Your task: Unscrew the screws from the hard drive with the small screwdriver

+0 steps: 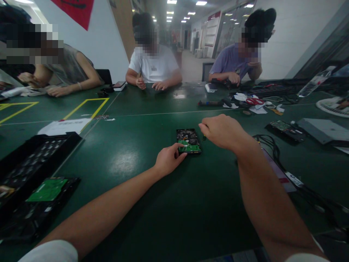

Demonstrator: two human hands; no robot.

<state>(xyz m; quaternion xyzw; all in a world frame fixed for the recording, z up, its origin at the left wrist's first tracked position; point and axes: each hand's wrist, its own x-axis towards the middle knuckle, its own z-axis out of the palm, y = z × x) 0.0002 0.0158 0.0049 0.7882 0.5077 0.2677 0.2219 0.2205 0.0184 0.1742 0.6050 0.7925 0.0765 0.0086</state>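
A hard drive (188, 136) lies flat on the green table, its green circuit board facing up along the near end. My left hand (168, 160) grips its near left corner, index finger on the board and thumb at the front edge. Just right of the drive, my right hand (225, 133) is closed in a fist with the knuckles up. A small yellowish bit shows beneath its fingers, but what they hold is mostly hidden.
At left are a black tray (73, 140) of small parts and another drive with a green board (47, 190). To the right lie black cables (275, 149), a further drive (285, 131), a grey box (324, 131), red scissors (255, 102) and a bottle (316, 82). Three people sit opposite.
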